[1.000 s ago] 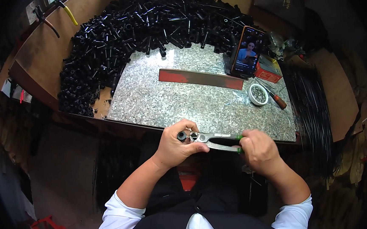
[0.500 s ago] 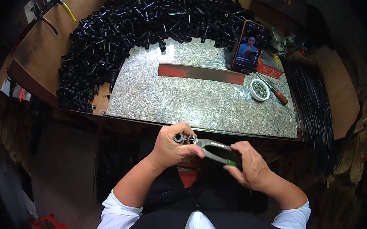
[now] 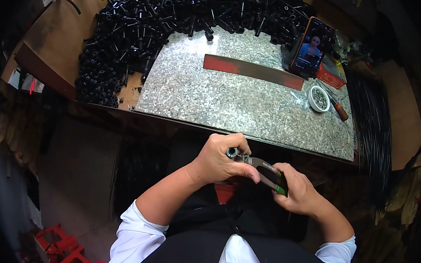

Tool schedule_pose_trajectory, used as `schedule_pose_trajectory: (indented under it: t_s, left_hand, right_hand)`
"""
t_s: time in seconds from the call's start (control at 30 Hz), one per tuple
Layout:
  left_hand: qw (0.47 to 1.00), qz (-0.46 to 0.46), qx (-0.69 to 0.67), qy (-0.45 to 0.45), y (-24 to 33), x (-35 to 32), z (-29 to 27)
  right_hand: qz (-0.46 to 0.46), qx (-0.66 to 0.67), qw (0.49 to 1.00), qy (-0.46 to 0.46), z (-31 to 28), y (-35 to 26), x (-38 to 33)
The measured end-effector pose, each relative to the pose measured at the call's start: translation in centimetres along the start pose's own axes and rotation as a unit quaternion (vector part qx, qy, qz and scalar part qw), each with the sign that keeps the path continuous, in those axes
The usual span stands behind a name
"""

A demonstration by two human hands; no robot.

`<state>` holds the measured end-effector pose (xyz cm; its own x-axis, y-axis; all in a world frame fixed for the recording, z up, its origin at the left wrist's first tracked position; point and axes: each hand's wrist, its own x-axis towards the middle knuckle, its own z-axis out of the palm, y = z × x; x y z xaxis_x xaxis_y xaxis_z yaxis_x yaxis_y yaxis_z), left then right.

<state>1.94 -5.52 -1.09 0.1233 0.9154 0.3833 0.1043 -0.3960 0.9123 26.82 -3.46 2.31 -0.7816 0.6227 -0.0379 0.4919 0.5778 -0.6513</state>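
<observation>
My left hand [image 3: 217, 160] is closed round a small black tubular part [image 3: 232, 152], its round hollow end facing up. In my right hand [image 3: 300, 191] are end-cutting pincers [image 3: 268, 172] with a grey metal body and green grips. Fingers and palm are wrapped round both handles. The head of the pincers sits against the tubular part, beside my left thumb. Exactly what the jaws bite on is hidden by my fingers. Both hands are in front of the bench edge, above my lap.
A speckled stone-look bench top [image 3: 183, 94] carries a red-and-brown flat bar [image 3: 253, 72], a white bowl of small metal pieces [image 3: 319, 99], a screwdriver [image 3: 340, 110] and a propped phone [image 3: 312, 46]. Black parts [image 3: 131, 44] are heaped behind; black strands [image 3: 374, 134] hang at right.
My right hand has squeezed the pincer handles closer together. The bench has shifted in view with the camera, and both hands appear farther right.
</observation>
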Motion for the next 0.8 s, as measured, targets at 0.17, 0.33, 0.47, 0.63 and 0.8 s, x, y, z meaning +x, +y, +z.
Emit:
schedule_pose_trajectory:
  t_s: [0.17, 0.33, 0.47, 0.63, 0.8]
  left_hand:
    - [1.0, -0.009, -0.01, -0.002, -0.3, -0.4, 0.5]
    - [0.999, -0.016, -0.029, -0.005, -0.4, -0.5, 0.4]
    - [1.0, -0.01, -0.017, 0.001, -0.5, -0.4, 0.4]
    - [1.0, -0.012, -0.015, 0.019, -0.6, -0.6, 0.5]
    - [0.997, -0.017, -0.039, 0.07, -0.8, -0.8, 1.3]
  right_hand:
    - [-0.049, -0.06, 0.997, -0.008, -1.4, -0.3, 1.0]
    - [-0.031, 0.024, 0.997, -0.069, -1.3, -0.1, 1.1]
    - [-0.006, 0.043, 0.995, -0.095, -1.3, -0.1, 1.3]
    - [0.0, 0.047, 0.993, -0.104, -1.3, 0.0, 1.6]
    - [0.029, 0.063, 0.996, -0.051, 0.1, 0.0, 2.0]
